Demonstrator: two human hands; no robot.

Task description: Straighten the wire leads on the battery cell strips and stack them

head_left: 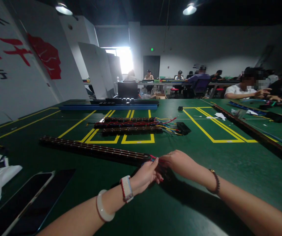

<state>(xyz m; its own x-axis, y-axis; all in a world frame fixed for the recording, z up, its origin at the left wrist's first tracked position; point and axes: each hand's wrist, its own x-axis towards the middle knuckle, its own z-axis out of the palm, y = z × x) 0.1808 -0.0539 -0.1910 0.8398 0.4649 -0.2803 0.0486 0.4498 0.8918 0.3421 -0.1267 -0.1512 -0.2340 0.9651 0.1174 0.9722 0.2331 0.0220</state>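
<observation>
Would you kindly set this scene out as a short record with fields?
Surface: green table with yellow lines
Hands: left hand and right hand close together
Work: right end of a long dark strip, by red wires
Grip: fingers partly hidden, exact hold unclear
Beyond: shorter strips, then a blue rail
Near left: dark panels
Far right: seated co-worker

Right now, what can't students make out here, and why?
In the head view:
Ends of the red wires: hidden by the left hand and right hand.
Dark flat panels: near ends cut off by picture edges.
Details on the green sign: too small.
Outside the window: lost to glare.
</observation>
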